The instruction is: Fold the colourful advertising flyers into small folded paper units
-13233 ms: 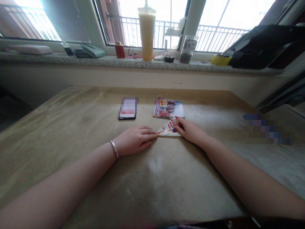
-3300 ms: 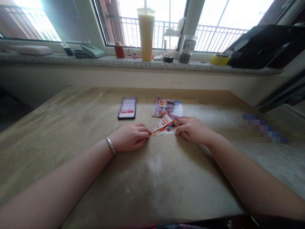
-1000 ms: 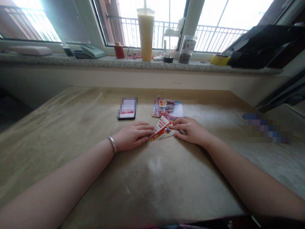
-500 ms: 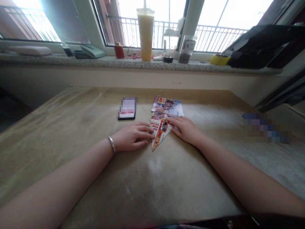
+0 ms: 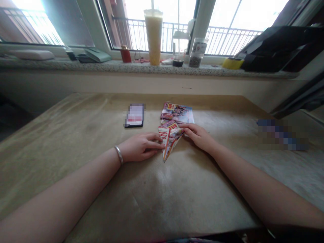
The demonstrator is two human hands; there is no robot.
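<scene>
A printed paper leaflet (image 5: 174, 132), folded to a point toward me, lies between my hands on the table. Its left flap is white with red print; a colourful inner face shows on the right. My left hand (image 5: 139, 146), with a silver bangle at the wrist, holds the left edge with its fingertips. On the opposite side, the fingers of my right hand (image 5: 196, 135) pinch the upper right edge, partly covering it. Just beyond lies a second colourful leaflet (image 5: 181, 113), its near edge close to the folded one.
A phone (image 5: 135, 115) lies to the left of the leaflets on the table (image 5: 101, 195). A blurred dark object (image 5: 282, 134) is at the right. On the windowsill stand a tall yellow drink cup (image 5: 154, 38), a red bottle (image 5: 125, 54), clear containers (image 5: 196, 54) and yellow tape (image 5: 233, 63).
The right flap of the folded leaflet has swung open, showing a pink and yellow printed face. Its point has shifted slightly right and toward me. Both hands stay nearly in place.
</scene>
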